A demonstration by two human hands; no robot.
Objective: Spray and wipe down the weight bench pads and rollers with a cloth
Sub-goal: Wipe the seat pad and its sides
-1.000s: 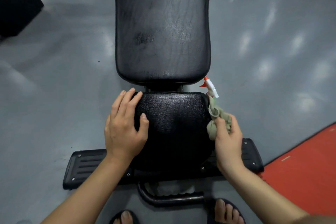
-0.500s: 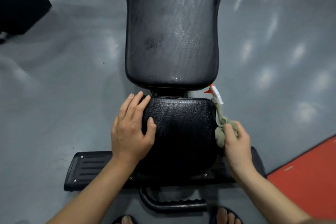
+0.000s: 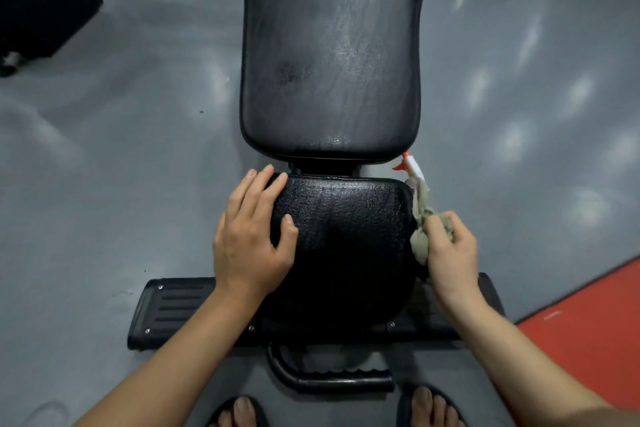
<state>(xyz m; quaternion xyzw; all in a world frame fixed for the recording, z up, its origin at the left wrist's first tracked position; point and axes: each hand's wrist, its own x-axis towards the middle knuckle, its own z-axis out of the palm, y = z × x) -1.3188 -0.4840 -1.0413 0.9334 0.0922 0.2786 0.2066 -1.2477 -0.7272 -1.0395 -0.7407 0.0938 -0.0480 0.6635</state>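
The left hand (image 3: pixel 252 243) lies flat, fingers straight, on the seat pad's (image 3: pixel 339 236) left edge. The right hand (image 3: pixel 450 253) clutches a bunched green cloth (image 3: pixel 419 243) against the seat pad's right side. A spray bottle nozzle (image 3: pixel 412 166) juts out at its far right corner.

The back pad (image 3: pixel 329 62) runs off the top edge. Only the nozzle of the spray bottle (image 3: pixel 412 167) shows; the cloth (image 3: pixel 420 211) and right hand (image 3: pixel 450 253) hide its body. The bottom edge cuts off both feet (image 3: pixel 429 407).
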